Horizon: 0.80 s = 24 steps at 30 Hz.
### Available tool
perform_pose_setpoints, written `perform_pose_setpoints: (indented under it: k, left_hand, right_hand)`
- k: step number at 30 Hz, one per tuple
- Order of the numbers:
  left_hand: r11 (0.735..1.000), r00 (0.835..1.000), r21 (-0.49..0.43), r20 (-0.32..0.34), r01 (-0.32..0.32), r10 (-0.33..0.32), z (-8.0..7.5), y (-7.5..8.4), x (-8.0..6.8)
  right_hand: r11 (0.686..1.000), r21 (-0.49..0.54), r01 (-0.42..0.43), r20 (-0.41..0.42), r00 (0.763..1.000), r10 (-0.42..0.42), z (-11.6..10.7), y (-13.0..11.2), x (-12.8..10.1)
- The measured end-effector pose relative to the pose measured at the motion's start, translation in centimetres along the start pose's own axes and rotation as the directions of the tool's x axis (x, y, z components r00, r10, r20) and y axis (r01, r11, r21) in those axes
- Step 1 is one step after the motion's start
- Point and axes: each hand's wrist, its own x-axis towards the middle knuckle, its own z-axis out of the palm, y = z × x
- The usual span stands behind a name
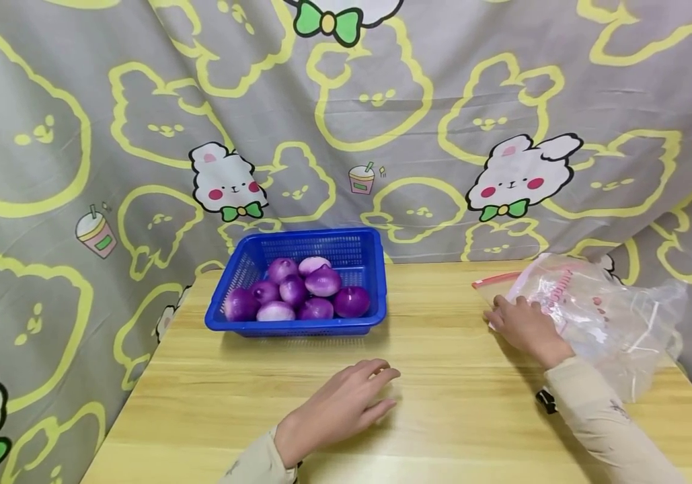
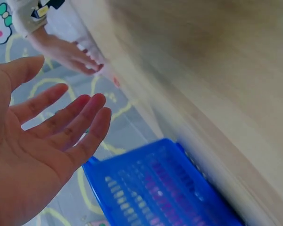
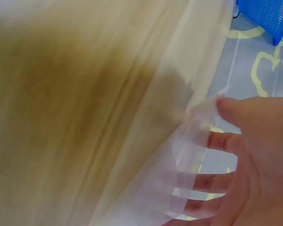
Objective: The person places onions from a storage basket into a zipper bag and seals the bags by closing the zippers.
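My right hand (image 1: 526,327) is at the left edge of a clear plastic zip bag (image 1: 600,323) with red print and a red strip along its top. Through the film (image 3: 153,188) in the right wrist view the fingers show, with the thumb at the bag's edge, so the hand holds that edge. My left hand (image 1: 346,405) is over the table in front of the basket, its fingers loosely spread and nothing in them. A blue plastic basket (image 1: 297,325) stands at the back left, holding several purple onions (image 1: 323,281).
The light wood table (image 1: 430,430) runs back to a grey curtain (image 1: 382,168) with yellow outlines and white rabbits, which also hangs at both sides. A small black object (image 1: 545,401) shows at the right sleeve.
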Motion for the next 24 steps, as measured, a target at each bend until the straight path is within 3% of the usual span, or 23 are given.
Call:
perform_pose_setpoints:
  k: [4,10,13,16,18,20,22,24]
  left_hand:
    - [0.999,0.999,-0.001,0.016,-0.040,0.040,0.3,0.2,1.8]
    - [0.996,0.997,-0.056,0.047,-0.063,0.065,0.7,0.6,4.8]
    - [0.991,0.997,-0.130,0.063,-0.040,0.048,0.9,0.7,6.3]
    - [0.964,0.997,-0.265,0.074,0.012,0.007,1.1,0.4,7.7]
    - [0.922,0.997,-0.384,0.075,0.056,-0.029,1.4,0.1,8.6]
    - [0.855,0.994,-0.508,0.073,0.104,-0.077,1.9,-0.2,9.5]
    - [0.748,0.986,-0.643,0.084,0.163,-0.142,2.5,-0.5,10.3]
    - [0.610,0.971,-0.762,0.110,0.218,-0.210,3.2,-0.8,11.0]
  right_hand:
    - [0.999,0.034,0.010,-0.019,1.000,-0.009,0.2,-0.2,0.5]
    - [0.995,0.045,0.091,-0.047,0.995,-0.089,0.2,-0.3,0.8]
    - [0.989,0.050,0.139,-0.104,0.986,-0.133,-0.1,-0.7,0.4]
    - [0.979,0.058,0.198,-0.175,0.967,-0.185,-0.6,-1.6,-0.3]
    - [0.969,0.061,0.241,-0.221,0.950,-0.222,-1.0,-2.3,-0.8]
    - [0.957,0.059,0.282,-0.266,0.929,-0.258,-1.4,-3.2,-1.4]
    - [0.945,0.053,0.322,-0.308,0.906,-0.291,-1.7,-4.1,-2.0]
    - [0.933,0.041,0.358,-0.341,0.883,-0.324,-2.1,-5.0,-2.5]
